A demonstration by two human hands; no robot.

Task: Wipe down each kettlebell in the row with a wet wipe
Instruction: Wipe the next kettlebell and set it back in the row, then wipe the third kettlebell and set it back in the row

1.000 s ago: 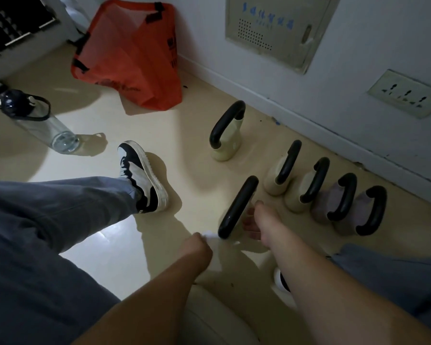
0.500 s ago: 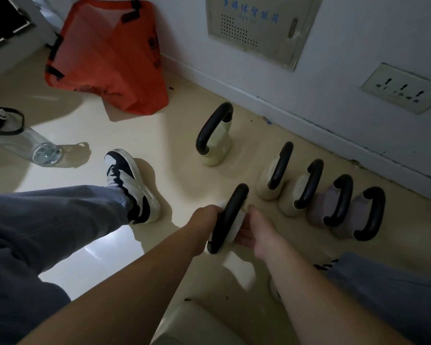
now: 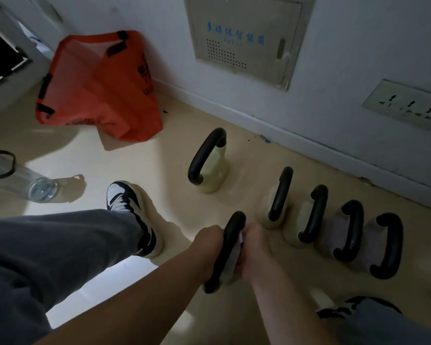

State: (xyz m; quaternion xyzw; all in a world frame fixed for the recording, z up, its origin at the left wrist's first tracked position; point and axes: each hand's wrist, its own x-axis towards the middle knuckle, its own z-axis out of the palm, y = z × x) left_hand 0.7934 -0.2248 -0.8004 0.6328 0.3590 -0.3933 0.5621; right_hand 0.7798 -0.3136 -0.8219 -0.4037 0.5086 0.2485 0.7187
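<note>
A cream kettlebell with a black handle (image 3: 228, 245) stands on the floor between my two hands. My left hand (image 3: 207, 242) is curled against the left side of its handle and holds a white wet wipe (image 3: 235, 256), which shows under the handle against the body. My right hand (image 3: 255, 247) grips the body from the right. To the right, several more kettlebells stand in a row along the wall: cream (image 3: 278, 202), cream (image 3: 312, 217), greyish (image 3: 347, 232) and greyish (image 3: 387, 247). A larger cream kettlebell (image 3: 208, 168) stands apart, farther back.
An orange bag (image 3: 97, 88) leans on the wall at the back left. A clear water bottle (image 3: 33, 183) lies on the floor at left. My left shoe (image 3: 132, 212) is planted beside the kettlebells. The wall with a socket plate (image 3: 406, 105) runs close behind the row.
Both hands have moved from the floor beside the near kettlebell onto it. The left hand brought the wipe up under the handle, and the right hand closed on the body.
</note>
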